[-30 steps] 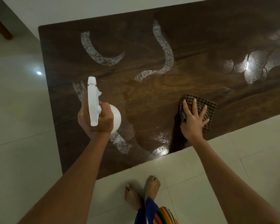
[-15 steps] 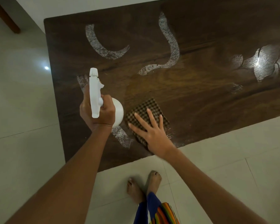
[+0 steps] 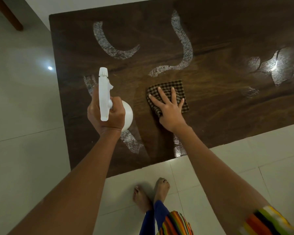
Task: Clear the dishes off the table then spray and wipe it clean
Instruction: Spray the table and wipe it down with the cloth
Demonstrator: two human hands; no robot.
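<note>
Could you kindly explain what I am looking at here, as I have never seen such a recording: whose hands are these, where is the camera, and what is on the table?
There is no machine here, just a person working with bare hands. The view comes from one wide-angle camera worn on the person's head, looking forward and down, so you see their arms, the dark wooden table and their bare feet on the tiled floor. The left hand grips a white spray bottle above the table. The right hand presses flat, fingers spread, on a checked cloth lying on the tabletop. The pale curved streaks look like spray or wet marks. No dishes are in view.
</note>
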